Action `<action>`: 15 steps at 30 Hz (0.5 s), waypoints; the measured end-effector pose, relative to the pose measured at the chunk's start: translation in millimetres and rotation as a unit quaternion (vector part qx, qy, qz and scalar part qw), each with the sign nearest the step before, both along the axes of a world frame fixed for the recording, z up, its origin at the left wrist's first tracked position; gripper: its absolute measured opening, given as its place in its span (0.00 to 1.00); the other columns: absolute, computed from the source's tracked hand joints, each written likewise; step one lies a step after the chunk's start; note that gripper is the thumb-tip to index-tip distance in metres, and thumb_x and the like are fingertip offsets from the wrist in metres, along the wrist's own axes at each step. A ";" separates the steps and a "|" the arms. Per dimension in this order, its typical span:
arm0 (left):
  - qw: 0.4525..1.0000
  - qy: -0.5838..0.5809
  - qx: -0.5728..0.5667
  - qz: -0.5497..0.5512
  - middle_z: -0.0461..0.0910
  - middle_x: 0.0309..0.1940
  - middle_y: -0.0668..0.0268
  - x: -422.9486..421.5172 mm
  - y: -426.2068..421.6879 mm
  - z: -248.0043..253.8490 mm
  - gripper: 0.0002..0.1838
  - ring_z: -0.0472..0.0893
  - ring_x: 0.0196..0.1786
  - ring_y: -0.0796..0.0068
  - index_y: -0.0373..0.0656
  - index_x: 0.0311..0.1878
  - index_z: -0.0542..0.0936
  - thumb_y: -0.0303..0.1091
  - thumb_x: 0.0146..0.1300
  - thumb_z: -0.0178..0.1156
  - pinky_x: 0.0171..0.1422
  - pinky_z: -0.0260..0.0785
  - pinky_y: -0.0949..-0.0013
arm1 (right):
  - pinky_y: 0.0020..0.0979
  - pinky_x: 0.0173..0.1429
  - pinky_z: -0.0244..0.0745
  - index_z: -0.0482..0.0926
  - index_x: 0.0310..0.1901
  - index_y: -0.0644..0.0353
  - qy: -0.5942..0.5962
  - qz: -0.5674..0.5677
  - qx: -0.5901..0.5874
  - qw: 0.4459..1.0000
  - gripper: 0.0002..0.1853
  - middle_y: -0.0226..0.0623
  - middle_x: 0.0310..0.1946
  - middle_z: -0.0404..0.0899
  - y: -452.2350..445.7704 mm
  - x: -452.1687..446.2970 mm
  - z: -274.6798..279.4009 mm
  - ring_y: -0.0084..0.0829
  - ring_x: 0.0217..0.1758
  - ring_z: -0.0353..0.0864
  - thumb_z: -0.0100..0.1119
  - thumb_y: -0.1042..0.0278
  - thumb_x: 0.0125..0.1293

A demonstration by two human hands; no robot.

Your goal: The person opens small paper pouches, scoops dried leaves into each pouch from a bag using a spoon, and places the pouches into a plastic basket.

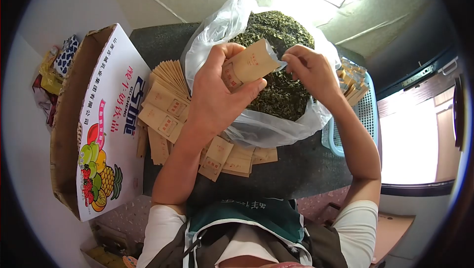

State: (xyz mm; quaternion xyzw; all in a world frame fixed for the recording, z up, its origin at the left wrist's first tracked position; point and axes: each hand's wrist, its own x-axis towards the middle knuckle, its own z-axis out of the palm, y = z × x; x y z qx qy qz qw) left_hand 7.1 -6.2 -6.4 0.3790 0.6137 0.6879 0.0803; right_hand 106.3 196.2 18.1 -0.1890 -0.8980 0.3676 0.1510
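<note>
My left hand is closed around a small brown paper packet with red print, tilted so its mouth points right. The mouth gapes a little and shows a pale lining. At that mouth, the fingertips of my right hand are pinched together beside something whitish, too small to make out. Beneath both hands lies a large heap of dried green leaves inside a clear plastic bag with its top spread wide.
Flat brown packets lie fanned out left of the bag, and more packets lie in front. A blue basket at the right holds several packets. A tall printed carton stands on the left of the dark table.
</note>
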 end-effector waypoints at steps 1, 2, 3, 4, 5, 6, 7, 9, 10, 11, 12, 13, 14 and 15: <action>1.000 -0.007 0.002 -0.001 0.80 0.48 0.58 -0.9 -0.2 -0.3 0.26 0.82 0.49 0.71 0.34 0.54 0.73 0.28 0.54 0.74 0.53 0.77 0.67 | 0.23 0.33 0.73 0.82 0.44 0.62 0.004 -0.001 -0.047 0.999 0.11 0.29 0.25 0.80 -1.3 -5.1 -4.0 0.16 0.26 0.77 0.57 0.62 0.73; 1.000 -0.014 0.005 -0.002 0.80 0.48 0.58 -1.6 -0.6 -0.3 0.26 0.82 0.49 0.71 0.34 0.54 0.74 0.28 0.53 0.74 0.53 0.77 0.67 | 0.23 0.33 0.73 0.82 0.44 0.62 0.005 -0.001 -0.047 0.999 0.11 0.29 0.25 0.80 -0.2 -7.0 -5.8 0.16 0.26 0.77 0.57 0.62 0.73; 1.000 -0.013 0.005 -0.001 0.80 0.48 0.58 -2.1 -1.6 0.7 0.26 0.82 0.49 0.71 0.34 0.54 0.74 0.28 0.53 0.74 0.53 0.77 0.67 | 0.22 0.33 0.73 0.82 0.44 0.61 0.026 -0.013 -0.084 0.996 0.11 0.28 0.25 0.81 1.1 -8.5 -7.0 0.16 0.26 0.77 0.57 0.62 0.74; 1.000 -0.020 0.004 -0.001 0.80 0.48 0.58 -2.3 -2.8 2.3 0.26 0.82 0.49 0.72 0.34 0.54 0.74 0.28 0.53 0.74 0.53 0.77 0.67 | 0.21 0.33 0.73 0.83 0.44 0.61 0.047 -0.025 -0.121 0.991 0.11 0.28 0.26 0.81 2.5 -9.8 -6.9 0.16 0.26 0.76 0.56 0.62 0.74; 1.000 -0.028 0.004 -0.001 0.80 0.48 0.58 -2.6 -3.6 3.8 0.26 0.81 0.49 0.72 0.34 0.54 0.74 0.28 0.53 0.74 0.53 0.77 0.67 | 0.21 0.33 0.73 0.83 0.44 0.61 0.047 -0.024 -0.120 0.991 0.11 0.28 0.26 0.81 6.8 -9.3 -5.6 0.16 0.26 0.76 0.56 0.62 0.74; 1.000 -0.029 0.006 0.000 0.80 0.48 0.58 -3.4 -4.2 4.8 0.26 0.81 0.49 0.72 0.34 0.54 0.74 0.28 0.53 0.74 0.53 0.77 0.67 | 0.21 0.33 0.73 0.83 0.44 0.61 0.064 -0.021 -0.133 0.989 0.12 0.27 0.26 0.81 14.0 -6.6 -3.8 0.16 0.26 0.76 0.56 0.62 0.75; 1.000 -0.022 0.001 0.003 0.80 0.48 0.58 -4.3 -4.9 5.4 0.26 0.82 0.49 0.72 0.34 0.53 0.74 0.28 0.53 0.74 0.53 0.77 0.67 | 0.20 0.33 0.73 0.83 0.44 0.61 0.080 -0.018 -0.147 0.986 0.12 0.27 0.27 0.81 18.3 -3.7 -1.3 0.16 0.26 0.76 0.56 0.62 0.75; 1.000 -0.018 -0.004 0.004 0.80 0.48 0.58 -4.5 -6.5 5.5 0.26 0.82 0.49 0.71 0.35 0.53 0.74 0.29 0.53 0.74 0.53 0.77 0.67 | 0.20 0.33 0.72 0.84 0.44 0.61 0.100 -0.006 -0.142 0.985 0.12 0.28 0.27 0.81 24.1 6.5 9.7 0.16 0.27 0.77 0.55 0.62 0.76; 0.999 -0.007 -0.031 -0.005 0.78 0.49 0.61 -5.0 -7.1 5.9 0.26 0.80 0.51 0.75 0.35 0.55 0.73 0.26 0.55 0.73 0.54 0.76 0.70 | 0.20 0.33 0.71 0.84 0.43 0.61 0.112 0.000 -0.141 0.984 0.12 0.28 0.27 0.80 26.6 10.5 15.2 0.16 0.27 0.76 0.55 0.62 0.75; 0.998 0.006 -0.057 -0.014 0.76 0.51 0.64 -5.1 -7.0 6.0 0.26 0.78 0.53 0.78 0.36 0.57 0.72 0.24 0.57 0.73 0.56 0.75 0.73 | 0.20 0.33 0.71 0.84 0.43 0.61 0.112 0.000 -0.140 0.984 0.12 0.28 0.27 0.80 26.9 14.5 21.9 0.16 0.27 0.76 0.55 0.62 0.75; 0.998 0.005 -0.054 -0.014 0.76 0.51 0.64 -4.3 -6.3 6.0 0.26 0.78 0.53 0.78 0.36 0.57 0.72 0.24 0.57 0.73 0.56 0.75 0.73 | 0.21 0.33 0.71 0.83 0.43 0.61 0.123 -0.002 -0.139 0.983 0.12 0.28 0.27 0.80 25.9 18.9 29.5 0.17 0.27 0.75 0.55 0.62 0.76; 0.998 0.016 -0.066 -0.010 0.77 0.50 0.64 -2.8 -5.7 6.1 0.26 0.78 0.53 0.78 0.36 0.57 0.73 0.24 0.56 0.73 0.56 0.75 0.72 | 0.21 0.33 0.70 0.83 0.43 0.61 0.134 -0.003 -0.139 0.981 0.12 0.28 0.26 0.79 24.2 23.0 36.7 0.17 0.27 0.74 0.55 0.62 0.76; 0.997 0.026 -0.079 -0.004 0.78 0.50 0.63 -1.1 -5.8 6.4 0.27 0.79 0.52 0.77 0.36 0.57 0.73 0.24 0.55 0.73 0.56 0.75 0.72 | 0.21 0.33 0.70 0.83 0.43 0.61 0.133 -0.001 -0.137 0.982 0.12 0.28 0.26 0.79 21.2 27.1 43.8 0.17 0.27 0.74 0.55 0.62 0.76; 0.997 0.028 -0.075 0.002 0.78 0.50 0.63 0.4 -6.2 8.1 0.27 0.79 0.52 0.77 0.36 0.57 0.73 0.24 0.55 0.73 0.56 0.75 0.72 | 0.21 0.32 0.70 0.82 0.43 0.61 0.132 -0.004 -0.144 0.981 0.12 0.28 0.26 0.78 17.4 30.1 51.5 0.17 0.26 0.74 0.55 0.62 0.76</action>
